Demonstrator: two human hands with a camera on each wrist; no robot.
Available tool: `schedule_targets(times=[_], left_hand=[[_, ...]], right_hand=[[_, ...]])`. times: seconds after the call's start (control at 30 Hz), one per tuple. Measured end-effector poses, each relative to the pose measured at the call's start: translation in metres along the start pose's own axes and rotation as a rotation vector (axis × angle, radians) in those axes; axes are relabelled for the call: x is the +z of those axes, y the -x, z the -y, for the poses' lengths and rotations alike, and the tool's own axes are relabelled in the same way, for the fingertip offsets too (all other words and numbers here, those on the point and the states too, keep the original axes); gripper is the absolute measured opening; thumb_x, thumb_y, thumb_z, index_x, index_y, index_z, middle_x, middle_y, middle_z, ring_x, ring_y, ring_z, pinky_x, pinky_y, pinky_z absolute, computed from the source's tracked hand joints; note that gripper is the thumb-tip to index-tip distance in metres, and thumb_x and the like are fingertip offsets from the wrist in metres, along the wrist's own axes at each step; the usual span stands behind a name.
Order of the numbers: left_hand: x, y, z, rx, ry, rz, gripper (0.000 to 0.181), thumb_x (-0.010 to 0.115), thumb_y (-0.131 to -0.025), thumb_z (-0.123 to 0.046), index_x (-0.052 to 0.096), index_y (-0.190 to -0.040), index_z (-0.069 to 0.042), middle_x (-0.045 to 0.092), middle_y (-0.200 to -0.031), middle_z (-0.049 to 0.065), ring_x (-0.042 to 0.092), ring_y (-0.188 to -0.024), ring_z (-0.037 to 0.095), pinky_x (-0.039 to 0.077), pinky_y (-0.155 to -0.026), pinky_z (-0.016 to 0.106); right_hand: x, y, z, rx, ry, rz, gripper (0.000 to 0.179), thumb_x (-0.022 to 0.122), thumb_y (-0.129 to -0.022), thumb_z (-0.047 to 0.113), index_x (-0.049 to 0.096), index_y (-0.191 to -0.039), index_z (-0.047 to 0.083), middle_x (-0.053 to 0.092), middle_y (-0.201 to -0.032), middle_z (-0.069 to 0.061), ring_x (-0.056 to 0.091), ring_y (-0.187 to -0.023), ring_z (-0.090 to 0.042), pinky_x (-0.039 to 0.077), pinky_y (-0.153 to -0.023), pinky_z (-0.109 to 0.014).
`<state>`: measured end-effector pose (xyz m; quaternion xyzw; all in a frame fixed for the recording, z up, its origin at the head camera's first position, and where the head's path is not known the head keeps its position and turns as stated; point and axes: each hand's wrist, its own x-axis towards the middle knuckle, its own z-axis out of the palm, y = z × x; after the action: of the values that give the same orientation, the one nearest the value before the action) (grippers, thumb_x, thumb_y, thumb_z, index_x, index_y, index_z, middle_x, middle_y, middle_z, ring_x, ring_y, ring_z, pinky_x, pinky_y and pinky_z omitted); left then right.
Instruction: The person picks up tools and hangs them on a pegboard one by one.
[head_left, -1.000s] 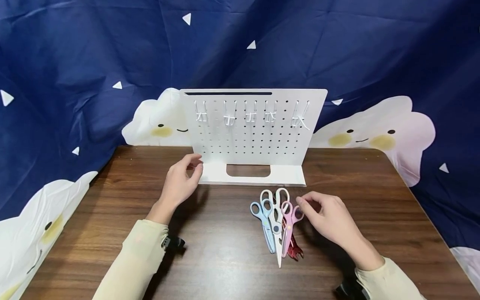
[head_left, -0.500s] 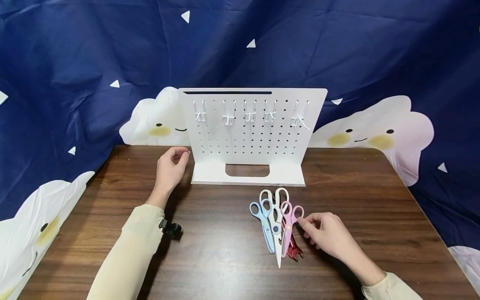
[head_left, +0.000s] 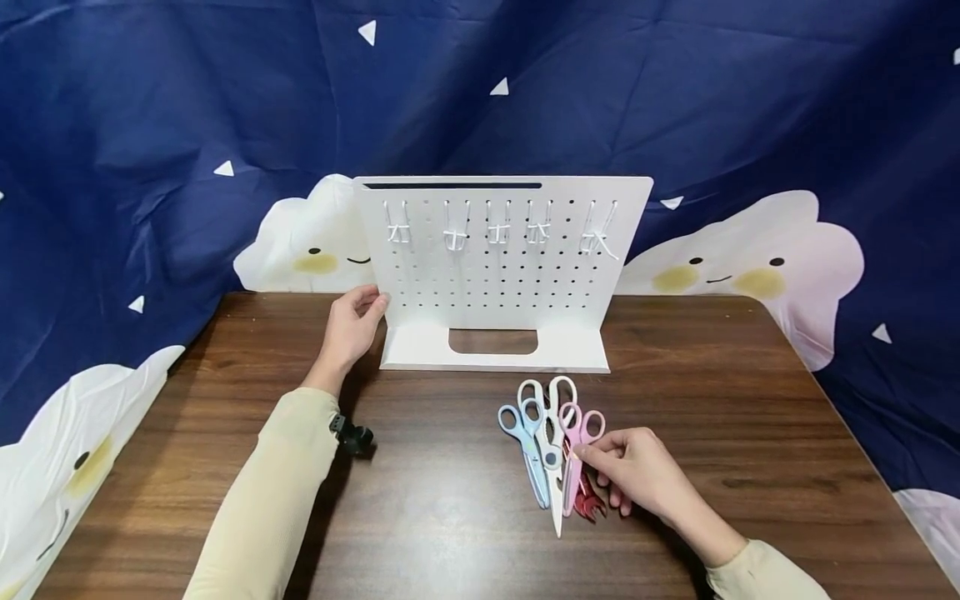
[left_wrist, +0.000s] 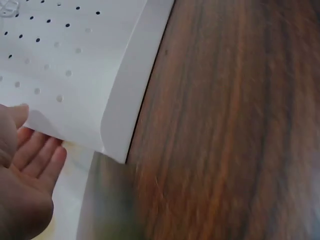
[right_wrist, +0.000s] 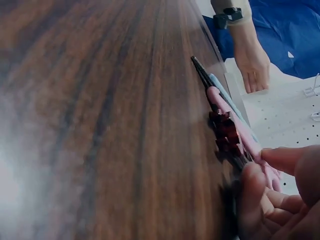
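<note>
A white pegboard [head_left: 517, 317] stands upright at the back of the table. My left hand [head_left: 351, 327] holds its left edge; in the left wrist view the thumb lies over the front of the pegboard [left_wrist: 85, 115] and the fingers [left_wrist: 42, 157] reach behind. My right hand [head_left: 643, 468] pinches the pink scissors [head_left: 572, 487] near the pivot. White scissors [head_left: 557, 496] and light blue scissors [head_left: 535, 467] lie beside them, handles toward the board. A red wrench [head_left: 589, 505] lies partly under the pile; the right wrist view shows its toothed-looking end [right_wrist: 227, 135] close to my fingertips.
Several white wire hooks [head_left: 498, 233] hang in a row along the upper board. A brown wood-grain table [head_left: 420, 500] carries everything. Behind it hangs a dark blue cloth [head_left: 450, 100] with clouds and triangles.
My left hand moves left off the board's front, then back to its left edge and takes hold. My right hand comes down from beside the pink handle and pinches the pink scissors.
</note>
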<state>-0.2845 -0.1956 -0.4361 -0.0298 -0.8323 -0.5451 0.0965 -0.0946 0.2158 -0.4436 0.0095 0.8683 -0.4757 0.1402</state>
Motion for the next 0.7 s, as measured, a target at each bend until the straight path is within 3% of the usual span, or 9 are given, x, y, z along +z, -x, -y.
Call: schedule_targets(times=[0.17, 0.37, 0.5, 0.7], left_hand=[[0.005, -0.004, -0.001, -0.018, 0.086, -0.073, 0.038, 0.058, -0.113, -0.015, 0.063, -0.138, 0.012, 0.068, -0.137, 0.033, 0.064, -0.127, 0.037, 0.052, -0.114, 0.045], [0.007, -0.008, -0.001, -0.053, 0.092, -0.115, 0.033, 0.057, -0.113, -0.014, 0.068, -0.132, 0.01, 0.071, -0.132, 0.029, 0.065, -0.112, 0.02, 0.052, -0.096, 0.022], [0.008, -0.009, -0.002, -0.057, 0.073, -0.104, 0.032, 0.058, -0.113, -0.015, 0.069, -0.132, 0.009, 0.072, -0.131, 0.029, 0.064, -0.105, 0.014, 0.051, -0.091, 0.018], [0.011, -0.011, -0.001, -0.045, 0.097, -0.11, 0.031, 0.058, -0.112, -0.013, 0.07, -0.13, 0.01, 0.072, -0.13, 0.029, 0.067, -0.109, 0.021, 0.051, -0.089, 0.015]], right_hand=[[0.006, -0.006, 0.0, 0.012, -0.059, 0.011, 0.024, 0.077, -0.099, 0.023, 0.077, -0.093, 0.0, 0.057, -0.057, 0.001, 0.051, -0.037, -0.008, 0.048, -0.033, -0.033], [0.009, -0.01, 0.0, 0.046, -0.119, 0.001, 0.021, 0.076, -0.099, 0.018, 0.077, -0.099, -0.003, 0.052, -0.052, 0.003, 0.043, -0.035, -0.007, 0.036, -0.031, -0.023], [0.011, -0.012, 0.002, 0.015, -0.031, -0.01, 0.025, 0.081, -0.096, 0.025, 0.076, -0.09, 0.001, 0.053, -0.05, 0.003, 0.042, -0.032, -0.006, 0.036, -0.03, -0.024], [0.012, -0.014, 0.006, -0.058, 0.09, -0.058, 0.025, 0.086, -0.092, 0.026, 0.073, -0.082, 0.006, 0.053, -0.05, 0.005, 0.042, -0.032, -0.003, 0.038, -0.031, -0.026]])
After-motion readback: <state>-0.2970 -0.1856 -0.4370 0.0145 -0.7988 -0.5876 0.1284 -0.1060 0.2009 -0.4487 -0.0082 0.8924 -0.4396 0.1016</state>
